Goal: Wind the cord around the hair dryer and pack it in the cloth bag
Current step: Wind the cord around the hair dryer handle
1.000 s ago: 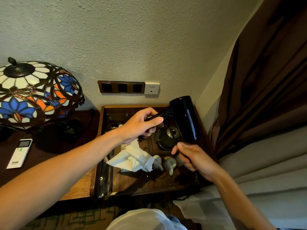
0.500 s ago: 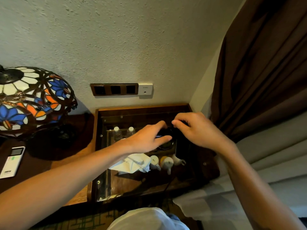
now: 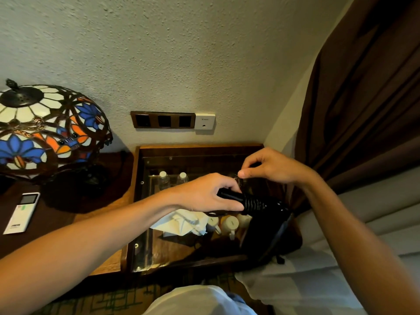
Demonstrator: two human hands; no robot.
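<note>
My left hand grips the handle of the black hair dryer, holding it level over the glass-topped case, with the barrel hanging down at the right. The black cord lies in tight coils around the handle just right of my fingers. Above the handle my right hand is pinched shut on a thin loop of the cord. Below my left wrist the crumpled white cloth bag lies on the glass.
The wooden case holds two water bottles and white cups under its glass. A stained-glass lamp and a white remote sit at left. Wall sockets are behind, and a brown curtain and grey bedding at right.
The dryer has turned from upright to level with the barrel down. My right hand rose from below the barrel to above the handle, carrying cord. My left hand stays on the handle.
</note>
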